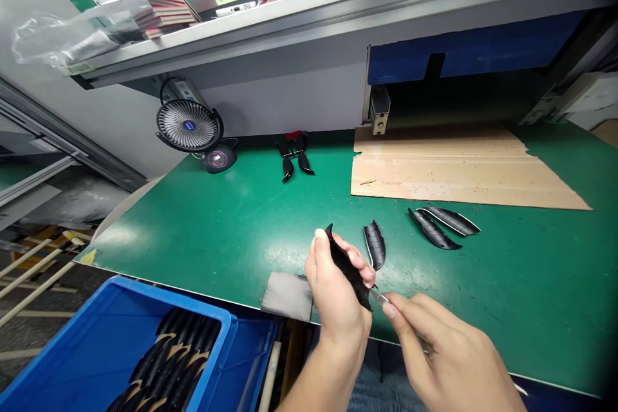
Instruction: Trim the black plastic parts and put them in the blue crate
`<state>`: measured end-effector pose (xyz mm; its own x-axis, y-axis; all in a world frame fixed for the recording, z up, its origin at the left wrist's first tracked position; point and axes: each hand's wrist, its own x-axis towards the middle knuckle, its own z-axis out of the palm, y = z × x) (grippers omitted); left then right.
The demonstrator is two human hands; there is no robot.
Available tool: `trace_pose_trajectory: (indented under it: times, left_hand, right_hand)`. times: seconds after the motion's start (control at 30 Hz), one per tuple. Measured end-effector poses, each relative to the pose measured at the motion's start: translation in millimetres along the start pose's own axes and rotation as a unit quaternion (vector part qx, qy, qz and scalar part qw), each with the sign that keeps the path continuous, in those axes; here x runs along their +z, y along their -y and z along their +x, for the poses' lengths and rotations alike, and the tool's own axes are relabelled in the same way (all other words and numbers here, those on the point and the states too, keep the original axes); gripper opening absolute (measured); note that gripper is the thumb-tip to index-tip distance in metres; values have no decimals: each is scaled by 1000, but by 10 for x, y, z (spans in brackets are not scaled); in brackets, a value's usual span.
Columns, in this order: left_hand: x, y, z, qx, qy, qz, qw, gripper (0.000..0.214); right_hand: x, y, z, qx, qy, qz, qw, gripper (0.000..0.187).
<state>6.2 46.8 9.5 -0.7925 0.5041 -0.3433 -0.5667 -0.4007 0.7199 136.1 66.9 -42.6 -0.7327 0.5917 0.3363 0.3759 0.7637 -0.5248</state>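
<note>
My left hand is wrapped round a curved black plastic piece, held tilted above the front edge of the green table. In my right hand, a small knife is pinched between thumb and fingers, its metal blade at the lower end of the piece. Most of the knife's handle is hidden by my fingers. Just behind my left hand lies a similar black shell. Two more, a black shell and a white-edged shell, rest farther right. A grey square pad lies at the table's front edge.
A cardboard sheet covers the back right. A fan and black parts with some red stand at the back. Lower left, a blue bin holds several black pieces. A shelf overhangs the table.
</note>
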Motion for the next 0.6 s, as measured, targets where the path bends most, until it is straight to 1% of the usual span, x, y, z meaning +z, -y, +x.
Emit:
trace_pose_trajectory:
  times: [0.07,0.13,0.17,0.2,0.23,0.27,0.3,0.33,0.37,0.4,0.43,0.47,0.53,0.57,0.6]
  left_hand:
    - [-1,5,18,-6,-12,-5,1000,32]
    - [-9,-5,60,-25,-29,-27,999,29]
    - [-14,-14,89,-38,-38,-43,998,27]
    - [-19,-24,121,-53,-46,-61,996,24]
    - [-24,-33,151,-67,-52,-78,993,22]
    - [-28,-37,176,-79,-55,-92,991,21]
    - [-31,-34,191,-88,-56,-102,989,21]
    - [-33,-24,194,-94,-52,-106,989,20]
    - [-35,-7,183,-99,-44,-103,989,21]
    - [-39,16,159,-97,-30,-91,991,22]
    - [-45,41,125,-88,-8,-71,994,24]
    - [-55,65,85,-68,23,-41,997,27]
    - [-82,97,16,-1,94,31,995,33]
    - [-96,103,-4,37,121,63,990,36]
    - [-107,102,-9,67,133,86,985,37]
  right_hand:
    - [-2,34,0,-16,-56,-62,996,24]
    - [-14,71,-11,-52,-116,-121,984,20]
    - [-20,86,-21,-76,-141,-137,977,18]
    - [-22,96,-34,-93,-166,-137,972,22]
    - [-19,103,-45,-97,-189,-116,970,26]
    - [-10,107,-50,-77,-210,-74,972,27]
    - [6,108,-45,-31,-223,-13,974,24]
    - [29,108,-25,38,-222,59,972,22]
    - [55,107,10,110,-202,136,964,22]
    - [83,105,61,175,-164,205,949,25]
    - [109,102,123,221,-113,263,932,28]
    - [130,98,190,246,-60,309,917,30]
    - [149,91,315,246,25,378,892,31]
    - [147,93,359,242,53,404,881,32]
    - [139,100,386,244,70,418,872,33]
